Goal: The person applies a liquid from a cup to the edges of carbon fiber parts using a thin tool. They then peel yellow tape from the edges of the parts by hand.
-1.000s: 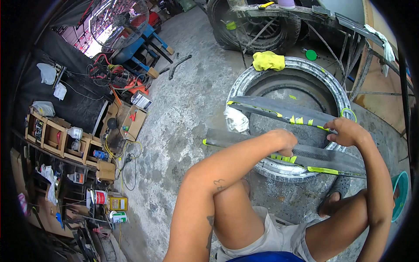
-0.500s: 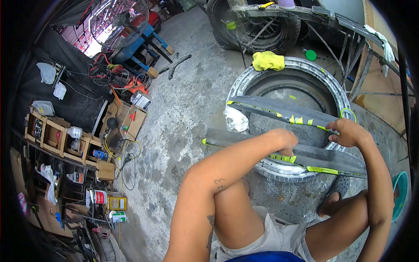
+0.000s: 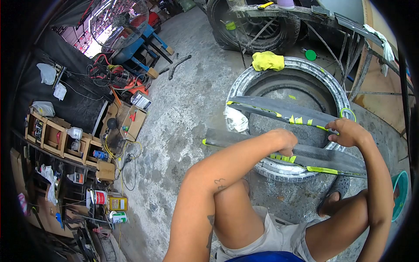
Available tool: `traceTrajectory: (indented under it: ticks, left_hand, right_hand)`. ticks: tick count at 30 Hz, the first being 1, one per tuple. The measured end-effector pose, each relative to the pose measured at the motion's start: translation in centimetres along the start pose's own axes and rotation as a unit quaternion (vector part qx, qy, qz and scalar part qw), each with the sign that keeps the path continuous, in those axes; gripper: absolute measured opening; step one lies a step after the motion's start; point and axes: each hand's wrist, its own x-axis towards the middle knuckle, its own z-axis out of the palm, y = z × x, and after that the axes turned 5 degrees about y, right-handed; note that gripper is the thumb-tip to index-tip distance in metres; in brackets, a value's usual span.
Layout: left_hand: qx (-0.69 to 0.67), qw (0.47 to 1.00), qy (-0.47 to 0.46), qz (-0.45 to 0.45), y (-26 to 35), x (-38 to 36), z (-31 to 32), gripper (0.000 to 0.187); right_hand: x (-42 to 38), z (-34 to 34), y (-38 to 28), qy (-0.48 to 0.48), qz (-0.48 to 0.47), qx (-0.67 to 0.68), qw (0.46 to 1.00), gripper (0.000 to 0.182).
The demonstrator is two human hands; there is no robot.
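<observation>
Two long dark panels with a carbon-fibre weave, the far panel (image 3: pixel 270 106) and the near panel (image 3: pixel 244 140), lie across a tire (image 3: pixel 238 83) lying flat on the floor. Yellow-green tape is stuck along their edges. My left hand (image 3: pixel 281 142) is closed with its fingers bent down at the near panel's edge, beside short tape pieces (image 3: pixel 286 158); what its fingertips pinch is hidden. At the far panel's right end, my right hand (image 3: pixel 350 132) has thumb and fingers curled about the taped edge. A green tape roll (image 3: pixel 348 114) sits just behind it.
On the tire's rim lie a yellow cloth (image 3: pixel 268 61) and a crumpled white plastic bag (image 3: pixel 236 119). A metal stand (image 3: pixel 305 13) and a wheel stand behind. Shelves, paint cans (image 3: pixel 99 197) and a fan (image 3: pixel 120 22) line the left; a teal basin (image 3: pixel 399 196) is at right.
</observation>
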Motion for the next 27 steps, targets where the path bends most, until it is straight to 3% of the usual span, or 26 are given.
traceTrajectory:
  ticks: [27]
  left_hand:
    - [-0.004,1.000,-0.007,-0.001,0.00,0.26,-0.01,0.048]
  right_hand:
    - [-0.16,-0.11,-0.10,-0.003,0.007,-0.002,1.000,0.044]
